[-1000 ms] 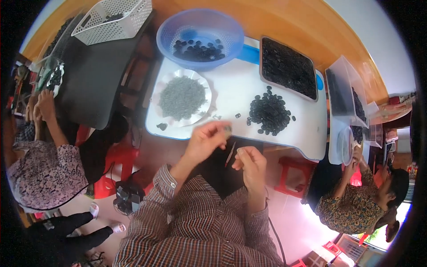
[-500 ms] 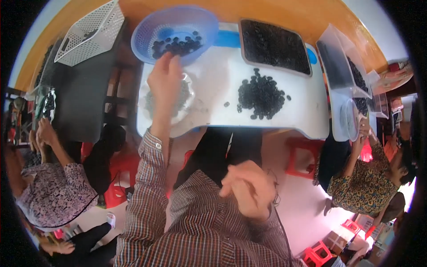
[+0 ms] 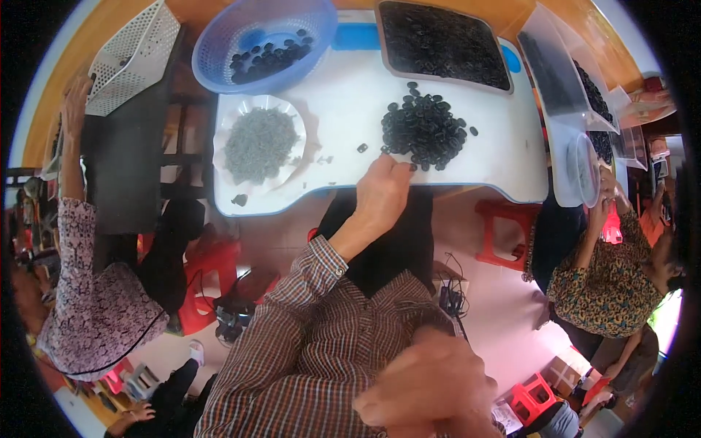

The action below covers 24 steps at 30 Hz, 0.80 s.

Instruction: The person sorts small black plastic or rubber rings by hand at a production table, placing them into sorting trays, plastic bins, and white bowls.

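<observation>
Left hand [image 3: 381, 191] is stretched out over the near edge of the white tabletop [image 3: 496, 157], fingertips at the near-left rim of the pile of black rings [image 3: 426, 131]. Fingers curled down and bunched together at the pile's edge; can't tell if they actually pinch a ring. Plaid sleeve [image 3: 292, 306] runs back from that wrist toward the lower edge.

Right hand [image 3: 431, 390] is low, close to the camera and blurred, held in front of the chest, well apart from the tabletop. Fingers look loosely curled; can't tell if anything is in them.

Pile of black rings sits mid-right of the tabletop, nearer the near edge than the far one. A couple of stray rings [image 3: 362, 148] lie just left of it.

Other things on the tabletop:
- white plate [image 3: 232, 131] with a heap of small grey bits [image 3: 260, 144], left end
- blue basket [image 3: 219, 55] with some black rings inside, far-left corner
- dark tray [image 3: 504, 73] full of black rings, far edge right of centre
- clear plastic tubs [image 3: 566, 157] at the right end

White mesh basket [image 3: 135, 55] sits on a dark table to the left. One person in a flowered top [image 3: 95, 306] at left, another in a patterned top [image 3: 599, 285] at right, reaching to the tubs.
</observation>
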### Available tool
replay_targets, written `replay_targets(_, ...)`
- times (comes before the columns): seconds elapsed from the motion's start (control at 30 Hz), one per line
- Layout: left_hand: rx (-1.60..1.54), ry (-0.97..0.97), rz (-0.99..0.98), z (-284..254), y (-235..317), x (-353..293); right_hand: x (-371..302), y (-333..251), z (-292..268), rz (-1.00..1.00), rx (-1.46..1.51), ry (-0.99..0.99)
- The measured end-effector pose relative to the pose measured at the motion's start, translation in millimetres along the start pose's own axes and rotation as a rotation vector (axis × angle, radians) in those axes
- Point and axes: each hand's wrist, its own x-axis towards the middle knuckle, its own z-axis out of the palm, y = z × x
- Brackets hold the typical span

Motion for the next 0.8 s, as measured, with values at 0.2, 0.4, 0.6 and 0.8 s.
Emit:
replay_targets(0.2,0.253,0.167,-0.108,-10.3,-18.5,0.9,9.8,10.3,-18.6,-0.108,0.083,-0.166)
replay_targets(0.4,0.291,0.110,-0.134,-5.0,-21.2,4.6,-16.6,46.4,-21.0,-0.097,-0.120,0.053)
replay_targets(0.6,0.318,0.094,-0.104,-6.9,-31.3,-3.2,-42.8,87.0,-33.6,0.282,-0.514,0.058)
replay_targets(0.8,0.222,-0.044,-0.268,-19.0,-28.3,2.7,-63.2,134.4,-47.0,0.500,-0.551,0.221)
